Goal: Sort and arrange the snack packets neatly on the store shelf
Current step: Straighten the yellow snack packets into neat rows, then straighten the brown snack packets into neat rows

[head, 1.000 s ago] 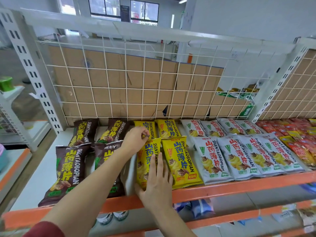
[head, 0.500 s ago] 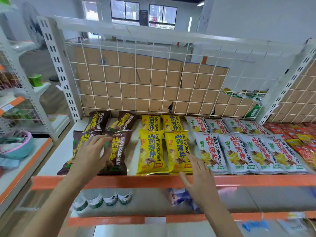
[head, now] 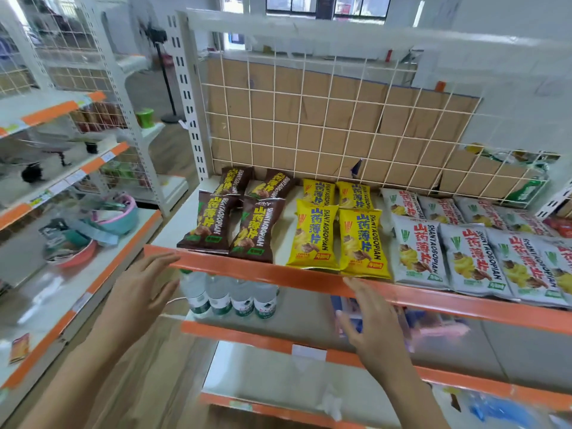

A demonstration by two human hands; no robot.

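Observation:
Snack packets lie in rows on the white shelf with an orange front lip [head: 309, 278]. Brown packets [head: 257, 229] are at the left, yellow packets [head: 360, 243] in the middle, and grey-white packets [head: 464, 258] at the right. My left hand [head: 140, 292] hovers below the shelf's left front corner with fingers spread and relaxed, holding nothing. My right hand [head: 371, 320] is in front of the orange lip, below the yellow packets, fingers straight and empty. Neither hand touches a packet.
Water bottles [head: 232, 294] stand on the shelf below. A white wire grid with cardboard behind it [head: 325, 119] backs the shelf. Red packets [head: 561, 226] lie at the far right. Another shelving unit [head: 77, 212] with bowls stands to the left across a narrow aisle.
Both hands have left the packets and drawn back below the shelf's front edge. The brown and yellow packets now lie straight in rows. The view has shifted left and back.

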